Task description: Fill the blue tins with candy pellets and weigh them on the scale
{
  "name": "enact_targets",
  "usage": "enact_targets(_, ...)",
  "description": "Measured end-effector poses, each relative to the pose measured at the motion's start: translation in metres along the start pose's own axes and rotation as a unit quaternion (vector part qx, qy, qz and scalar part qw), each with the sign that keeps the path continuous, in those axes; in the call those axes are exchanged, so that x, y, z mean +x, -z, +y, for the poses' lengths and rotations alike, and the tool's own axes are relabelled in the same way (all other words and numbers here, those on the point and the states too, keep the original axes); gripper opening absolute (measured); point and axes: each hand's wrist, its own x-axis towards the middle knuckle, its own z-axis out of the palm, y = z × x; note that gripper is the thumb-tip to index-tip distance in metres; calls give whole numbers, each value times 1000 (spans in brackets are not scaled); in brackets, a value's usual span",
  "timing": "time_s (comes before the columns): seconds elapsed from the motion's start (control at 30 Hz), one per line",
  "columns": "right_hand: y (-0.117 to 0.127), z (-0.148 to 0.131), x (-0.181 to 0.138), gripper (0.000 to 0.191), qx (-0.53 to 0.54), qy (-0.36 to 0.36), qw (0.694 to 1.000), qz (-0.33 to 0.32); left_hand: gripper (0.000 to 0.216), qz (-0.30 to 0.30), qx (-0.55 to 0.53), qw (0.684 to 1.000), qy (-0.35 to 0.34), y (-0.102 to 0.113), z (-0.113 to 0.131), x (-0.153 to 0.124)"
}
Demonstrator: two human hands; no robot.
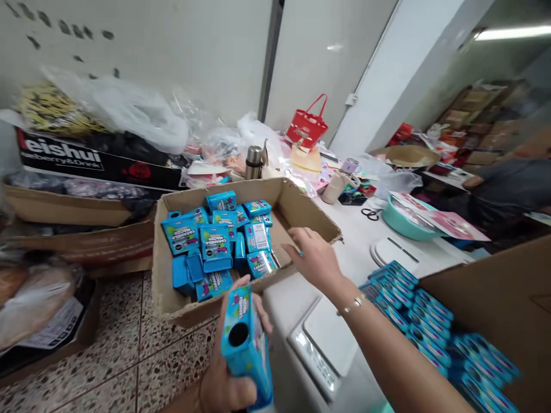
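Observation:
My left hand (228, 367) grips a blue candy box (246, 344) with a round hole in its end, low in the view. My right hand (314, 258) reaches out with fingers apart over the near rim of a cardboard carton (301, 209), holding nothing. The carton holds several matching small blue boxes (219, 241) piled loosely on its left side. Rows of the same blue boxes (430, 327) lie packed beside my right forearm, next to a large brown carton flap (495, 298).
A white scale (322, 338) sits on the white table under my right arm. Scissors (370, 213), a teal bowl (402, 223), a steel flask (253, 162) and a red bag (306, 129) stand farther back. Boxes and plastic bags crowd the left floor. Another person's arm (508, 183) is at far right.

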Motion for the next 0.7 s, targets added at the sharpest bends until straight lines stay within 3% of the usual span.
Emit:
enact_targets(0.1, -23, -40, 61, 55, -28, 58, 991, -118, 108, 112, -17, 993, 29, 28, 11, 1)
enact_targets(0.17, -43, -67, 90, 77, -26, 96, 984, -145, 92, 154, -14, 986, 61, 53, 17, 4)
enact_targets(0.23, -62, -97, 107, 95, -19, 136, 980, -142, 90, 170, -6, 983, 62, 79, 23, 7)
enact_targets(0.3, -77, -125, 114, 95, -19, 177, 975, -132, 89, 184, -4, 982, 44, 100, 27, 9)
enact_targets(0.4, -86, -151, 109, 68, -26, 221, 968, -119, 86, 185, -8, 983, 19, 118, 27, 10)
enact_targets(0.47, -80, -152, 98, 53, -24, 236, 964, -121, 82, 181, -11, 983, 6, 119, 22, 9)
enact_targets(0.57, -55, -130, 71, 35, -10, 250, 961, -120, 69, 202, -11, 979, -34, 109, 13, 5)
enact_targets(0.63, -32, -105, 44, 27, 85, 223, 970, -49, 67, 197, -6, 979, -46, 97, 9, -1)
enact_targets(0.7, -9, -78, 9, 30, 278, 106, 951, 80, 79, 163, 3, 986, -20, 83, 8, -7)
